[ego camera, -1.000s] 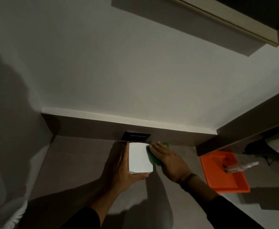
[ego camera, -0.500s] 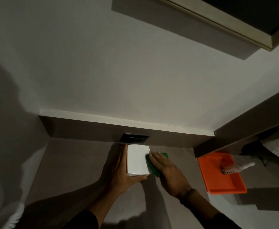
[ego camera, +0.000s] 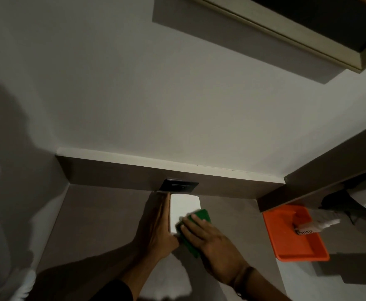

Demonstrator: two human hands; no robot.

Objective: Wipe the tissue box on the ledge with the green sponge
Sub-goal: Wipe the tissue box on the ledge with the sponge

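Head: sponge (ego camera: 196, 227) seemingly on box (ego camera: 184, 208)

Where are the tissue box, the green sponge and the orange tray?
tissue box (ego camera: 183, 210): head view, bare white top face.
green sponge (ego camera: 202, 216): head view, uncovered far end.
orange tray (ego camera: 279, 227): head view, bare floor.

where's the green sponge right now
In the head view, low and centre: the green sponge lies under the right hand, pressed on the near right corner of the white tissue box, left of the orange tray.
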